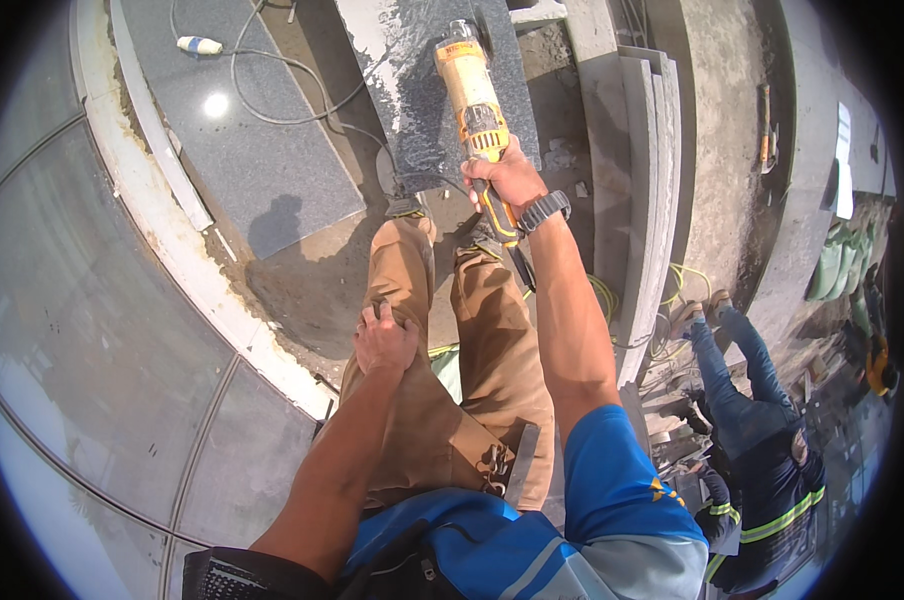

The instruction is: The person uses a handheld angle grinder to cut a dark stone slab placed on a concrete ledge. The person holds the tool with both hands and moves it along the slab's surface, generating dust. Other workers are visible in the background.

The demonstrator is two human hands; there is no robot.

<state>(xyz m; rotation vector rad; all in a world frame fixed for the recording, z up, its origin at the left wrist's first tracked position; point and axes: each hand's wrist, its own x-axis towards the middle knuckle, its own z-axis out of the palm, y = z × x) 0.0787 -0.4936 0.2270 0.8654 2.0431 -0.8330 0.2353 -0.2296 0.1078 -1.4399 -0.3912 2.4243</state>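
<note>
My right hand (507,178) is wrapped round the handle of a yellow angle grinder (469,92), whose head points away from me over a grey speckled stone slab (515,110) streaked with white dust. The grinder's disc edge shows at the top of the tool; whether it touches the slab I cannot tell. My left hand (387,340) rests on my left knee, over brown trousers (492,340), with its fingers apart and slightly bent and nothing held. A grey cable (282,118) runs from a white connector (199,45) toward the grinder.
A second slab (302,170) lies at left, beside a pale curb (162,220) and grey panels (92,320). Stacked strips (644,200) stand at right, with yellow hose (602,300) nearby. A co-worker (762,450) in jeans and reflective stripes is low at the right, near green sacks (837,260).
</note>
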